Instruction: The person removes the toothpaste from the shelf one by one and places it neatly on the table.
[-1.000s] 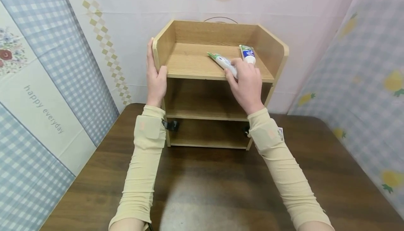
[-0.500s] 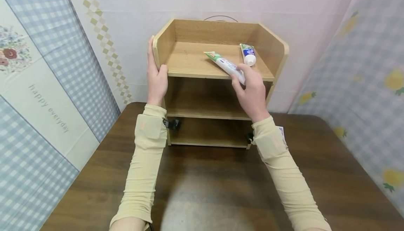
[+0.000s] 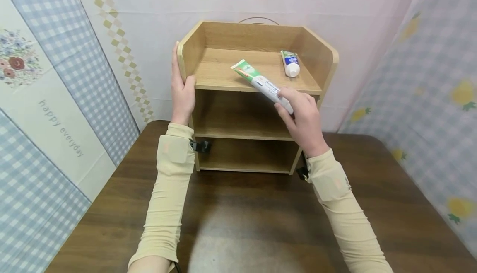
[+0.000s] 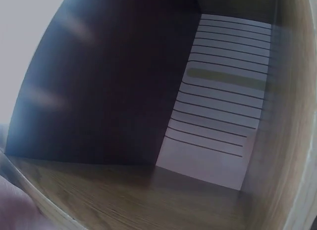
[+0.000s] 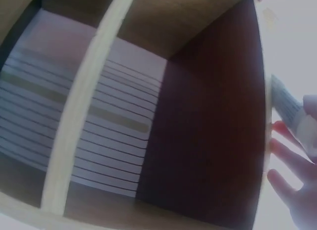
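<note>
In the head view, a small wooden shelf unit (image 3: 246, 86) stands on the table. My left hand (image 3: 183, 93) holds its left side panel, thumb at the front edge and fingers along the outer face. A white and green toothpaste tube (image 3: 263, 85) is pinched between the thumb and fingers of my right hand (image 3: 303, 119), in front of the top shelf. Its green crimped end points up and left; its cap end is hidden by the hand. On the top shelf, near the right wall, lies a second toothpaste tube (image 3: 290, 62), blue and green with a white cap facing me.
Below the top board are two lower compartments (image 3: 242, 113). The brown table (image 3: 238, 219) stretches out in front. Patterned cloths (image 3: 52, 99) hang at the left, back and right. Lined white backing (image 4: 213, 101) shows inside the shelf in the left wrist view.
My right hand has lifted the white and green toothpaste tube off the top shelf and drawn it towards me and slightly right. The left hand stays on the side panel.
</note>
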Tool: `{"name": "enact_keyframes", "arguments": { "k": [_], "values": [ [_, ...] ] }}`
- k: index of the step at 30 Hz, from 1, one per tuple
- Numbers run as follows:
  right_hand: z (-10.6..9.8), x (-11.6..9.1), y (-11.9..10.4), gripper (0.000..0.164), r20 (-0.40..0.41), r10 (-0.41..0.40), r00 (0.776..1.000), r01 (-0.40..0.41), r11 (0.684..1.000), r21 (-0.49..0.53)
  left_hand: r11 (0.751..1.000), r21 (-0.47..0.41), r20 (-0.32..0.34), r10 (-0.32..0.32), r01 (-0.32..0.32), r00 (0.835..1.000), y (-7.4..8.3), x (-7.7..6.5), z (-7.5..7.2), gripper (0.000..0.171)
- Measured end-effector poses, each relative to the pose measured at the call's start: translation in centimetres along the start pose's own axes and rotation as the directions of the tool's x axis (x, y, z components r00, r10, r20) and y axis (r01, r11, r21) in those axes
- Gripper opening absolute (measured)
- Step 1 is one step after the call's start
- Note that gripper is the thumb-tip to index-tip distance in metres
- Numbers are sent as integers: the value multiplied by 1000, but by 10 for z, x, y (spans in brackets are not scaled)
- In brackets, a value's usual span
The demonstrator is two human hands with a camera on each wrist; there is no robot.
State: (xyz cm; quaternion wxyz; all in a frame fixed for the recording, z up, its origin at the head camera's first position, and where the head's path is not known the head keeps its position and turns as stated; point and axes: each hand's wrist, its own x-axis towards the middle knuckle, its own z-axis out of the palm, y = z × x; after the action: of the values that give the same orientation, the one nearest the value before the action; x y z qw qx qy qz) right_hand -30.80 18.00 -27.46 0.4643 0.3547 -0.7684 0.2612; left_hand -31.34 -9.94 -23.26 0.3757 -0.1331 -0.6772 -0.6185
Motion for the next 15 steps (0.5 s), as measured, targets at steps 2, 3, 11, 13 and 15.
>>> {"name": "enact_keyframes", "arguments": {
  "k": [2,3,11,13,15],
  "values": [
    [1,-1,1,30,-11,-20,1000,20,1000,2,1000,0,-6,6,-6,1000,-1,0,0,79],
    [1,-2,1,31,-14,-28,1000,28,1000,-2,1000,3,-8,6,-6,1000,-1,0,0,79],
    [-1,-20,-4,32,-94,-26,995,28,999,16,999,39,8,-19,19,1000,1,-3,4,78],
    [-3,-23,-6,31,-109,-23,994,25,999,24,999,44,8,-13,13,1000,1,-3,5,78],
    [-6,-26,-7,30,-111,-22,994,24,999,21,999,42,6,-6,6,1000,1,-3,6,77]
  ]
}}
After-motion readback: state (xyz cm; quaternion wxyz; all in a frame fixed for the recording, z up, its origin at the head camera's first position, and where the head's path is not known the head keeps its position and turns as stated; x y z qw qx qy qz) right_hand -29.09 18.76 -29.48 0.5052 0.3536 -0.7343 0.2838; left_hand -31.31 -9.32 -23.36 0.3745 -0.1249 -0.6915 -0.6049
